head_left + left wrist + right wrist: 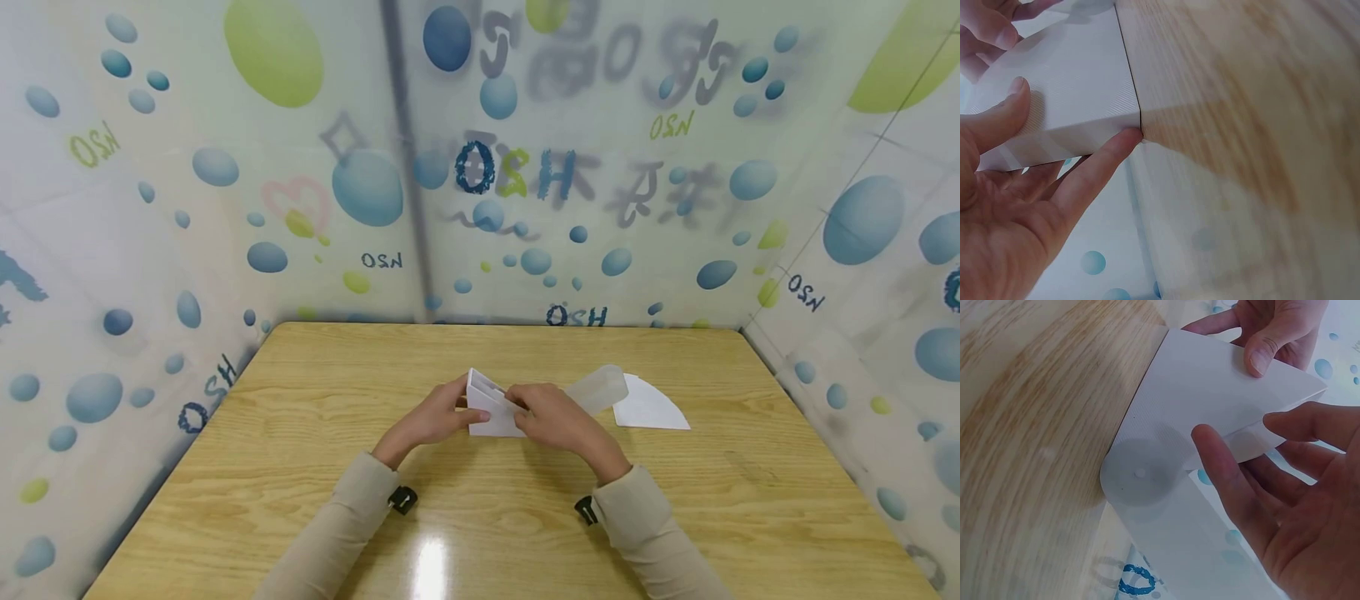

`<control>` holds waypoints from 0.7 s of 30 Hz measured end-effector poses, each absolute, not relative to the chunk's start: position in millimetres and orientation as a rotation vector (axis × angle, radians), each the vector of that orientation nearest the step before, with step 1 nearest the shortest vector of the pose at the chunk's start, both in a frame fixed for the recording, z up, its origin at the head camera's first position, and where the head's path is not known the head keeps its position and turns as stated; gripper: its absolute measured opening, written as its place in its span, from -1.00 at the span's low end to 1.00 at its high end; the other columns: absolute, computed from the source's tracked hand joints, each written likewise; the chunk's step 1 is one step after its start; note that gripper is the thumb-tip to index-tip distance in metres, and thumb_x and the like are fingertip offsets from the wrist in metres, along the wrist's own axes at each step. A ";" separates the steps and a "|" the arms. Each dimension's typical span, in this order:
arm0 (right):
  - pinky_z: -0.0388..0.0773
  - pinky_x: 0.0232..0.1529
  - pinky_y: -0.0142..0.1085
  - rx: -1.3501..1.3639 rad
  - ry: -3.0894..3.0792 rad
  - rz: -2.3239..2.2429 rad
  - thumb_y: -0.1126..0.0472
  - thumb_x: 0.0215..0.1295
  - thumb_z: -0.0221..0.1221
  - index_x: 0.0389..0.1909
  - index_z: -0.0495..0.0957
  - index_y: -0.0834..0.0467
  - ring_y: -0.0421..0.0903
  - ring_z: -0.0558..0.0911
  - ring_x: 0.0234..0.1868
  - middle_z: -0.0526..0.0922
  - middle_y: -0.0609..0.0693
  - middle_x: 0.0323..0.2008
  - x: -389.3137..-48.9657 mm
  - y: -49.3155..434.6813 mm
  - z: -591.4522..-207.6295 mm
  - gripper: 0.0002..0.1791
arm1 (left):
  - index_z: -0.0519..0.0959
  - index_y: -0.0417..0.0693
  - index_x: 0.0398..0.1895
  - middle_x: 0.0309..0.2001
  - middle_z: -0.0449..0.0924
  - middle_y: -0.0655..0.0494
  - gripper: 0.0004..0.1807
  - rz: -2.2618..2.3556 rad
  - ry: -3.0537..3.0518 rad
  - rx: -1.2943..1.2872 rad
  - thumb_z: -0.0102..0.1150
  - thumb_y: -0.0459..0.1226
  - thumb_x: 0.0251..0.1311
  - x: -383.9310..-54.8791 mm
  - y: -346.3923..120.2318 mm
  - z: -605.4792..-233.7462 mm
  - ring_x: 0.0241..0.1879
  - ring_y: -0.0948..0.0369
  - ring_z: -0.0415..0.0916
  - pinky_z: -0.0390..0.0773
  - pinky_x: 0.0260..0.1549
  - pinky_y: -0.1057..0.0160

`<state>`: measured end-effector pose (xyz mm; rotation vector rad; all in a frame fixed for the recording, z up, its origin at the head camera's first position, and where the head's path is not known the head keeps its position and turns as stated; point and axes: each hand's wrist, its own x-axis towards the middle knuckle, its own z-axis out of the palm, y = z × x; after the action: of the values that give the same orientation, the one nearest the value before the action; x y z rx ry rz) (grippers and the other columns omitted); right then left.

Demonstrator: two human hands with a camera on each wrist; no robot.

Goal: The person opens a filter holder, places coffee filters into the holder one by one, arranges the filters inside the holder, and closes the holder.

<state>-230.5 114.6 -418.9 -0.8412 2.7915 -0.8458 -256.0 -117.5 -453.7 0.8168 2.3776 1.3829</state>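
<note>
A white wedge-shaped box (495, 423) with fine ribbing and a slot along its upper edge stands on the table between both hands. My left hand (438, 414) holds its left end, thumb on the front face and fingers round the end wall. At the slot, my right hand (558, 414) grips the near wall, thumb on the face side and index finger at the slanted edge. What its other fingers touch is hidden. A translucent rounded strip (1179, 531) overlaps the box's corner and extends behind the right hand.
A white fan-shaped piece (648, 406) lies flat on the wooden table (315, 467), right of the strip. Patterned curtains (300, 167) with blue and green spots surround the table's back and sides. Light glares near the table's front.
</note>
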 end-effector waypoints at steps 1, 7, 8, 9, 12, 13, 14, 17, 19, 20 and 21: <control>0.49 -0.30 -0.29 -0.839 2.793 -0.844 0.37 0.39 0.11 0.00 0.68 0.17 -0.16 0.53 -0.38 0.74 0.00 -0.19 -230.6 114.6 -418.9 -0.74 | 0.42 -0.17 0.31 0.16 0.64 -0.19 -0.59 1.383 2.376 0.815 0.19 -0.30 0.47 -256.1 -117.5 -453.8 0.13 -0.14 0.66 0.75 -0.12 0.04; 0.58 -0.20 -0.22 -0.835 2.793 -0.842 0.37 0.40 0.11 0.02 0.69 0.18 -0.16 0.59 -0.28 0.77 0.04 -0.10 -231.5 116.0 -419.1 -0.72 | 0.42 -0.17 0.30 0.16 0.64 -0.20 -0.59 1.381 2.376 0.829 0.20 -0.30 0.47 -255.9 -117.6 -453.6 0.13 -0.14 0.66 0.75 -0.11 0.04; 0.60 -0.18 -0.21 -0.831 2.795 -0.843 0.36 0.40 0.11 0.03 0.68 0.18 -0.17 0.60 -0.26 0.77 0.04 -0.09 -231.5 116.1 -419.2 -0.72 | 0.42 -0.17 0.30 0.16 0.64 -0.19 -0.59 1.378 2.379 0.835 0.20 -0.30 0.47 -255.9 -117.5 -453.5 0.13 -0.14 0.66 0.75 -0.10 0.05; 0.61 -0.16 -0.21 -0.823 2.797 -0.843 0.35 0.41 0.12 0.04 0.68 0.17 -0.17 0.61 -0.25 0.77 0.04 -0.08 -231.4 116.3 -419.0 -0.72 | 0.42 -0.16 0.30 0.16 0.64 -0.19 -0.59 1.376 2.383 0.842 0.20 -0.30 0.47 -255.9 -117.3 -453.3 0.14 -0.13 0.66 0.75 -0.09 0.05; 0.64 -0.13 -0.17 -0.816 2.803 -0.842 0.35 0.41 0.13 0.06 0.67 0.17 -0.17 0.63 -0.22 0.77 0.04 -0.06 -231.6 116.9 -419.0 -0.72 | 0.43 -0.16 0.29 0.16 0.65 -0.17 -0.60 1.369 2.396 0.865 0.20 -0.30 0.47 -256.1 -116.8 -453.0 0.13 -0.11 0.66 0.74 -0.06 0.08; 0.64 -0.12 -0.17 -0.811 2.803 -0.842 0.35 0.40 0.13 0.06 0.66 0.16 -0.16 0.64 -0.21 0.77 0.04 -0.06 -231.6 117.1 -418.7 -0.72 | 0.43 -0.16 0.29 0.16 0.65 -0.17 -0.60 1.367 2.400 0.873 0.19 -0.30 0.47 -256.2 -116.6 -453.0 0.13 -0.11 0.66 0.74 -0.04 0.09; 0.65 -0.11 -0.16 -0.805 2.801 -0.847 0.34 0.41 0.13 0.07 0.66 0.16 -0.15 0.65 -0.20 0.77 0.04 -0.05 -231.5 117.3 -418.2 -0.71 | 0.43 -0.16 0.29 0.16 0.65 -0.16 -0.61 1.364 2.406 0.879 0.19 -0.30 0.47 -256.4 -116.6 -453.1 0.13 -0.11 0.66 0.73 -0.03 0.10; 0.67 -0.05 -0.13 -0.774 2.791 -0.859 0.34 0.41 0.14 0.09 0.65 0.15 -0.13 0.68 -0.13 0.77 0.04 -0.03 -231.5 118.0 -416.8 -0.71 | 0.44 -0.17 0.28 0.16 0.65 -0.17 -0.62 1.359 2.409 0.883 0.19 -0.30 0.47 -256.6 -116.7 -453.5 0.13 -0.10 0.66 0.73 -0.04 0.10; 0.68 -0.01 -0.10 -0.745 2.787 -0.868 0.34 0.43 0.15 0.10 0.64 0.14 -0.11 0.70 -0.08 0.77 0.04 -0.02 -231.5 118.6 -415.7 -0.71 | 0.44 -0.17 0.27 0.15 0.65 -0.17 -0.62 1.362 2.406 0.879 0.19 -0.30 0.47 -256.6 -116.9 -453.6 0.12 -0.10 0.66 0.74 -0.06 0.10; 0.69 0.01 -0.09 -0.732 2.786 -0.871 0.33 0.44 0.16 0.11 0.63 0.14 -0.10 0.71 -0.06 0.76 0.04 -0.02 -231.4 118.8 -415.1 -0.72 | 0.44 -0.17 0.27 0.15 0.65 -0.17 -0.62 1.364 2.405 0.876 0.19 -0.30 0.47 -256.5 -117.0 -453.7 0.12 -0.10 0.66 0.74 -0.07 0.10; 0.69 0.03 -0.09 -0.717 2.786 -0.875 0.33 0.43 0.17 0.11 0.62 0.13 -0.09 0.71 -0.05 0.76 0.04 -0.02 -231.3 119.0 -414.3 -0.72 | 0.44 -0.17 0.27 0.15 0.65 -0.18 -0.62 1.367 2.402 0.874 0.19 -0.30 0.47 -256.5 -117.1 -453.9 0.11 -0.11 0.67 0.74 -0.09 0.09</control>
<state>-231.3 119.0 -414.3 -0.7170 2.7859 -0.8753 -256.5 -117.1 -453.9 0.8737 2.4024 1.3668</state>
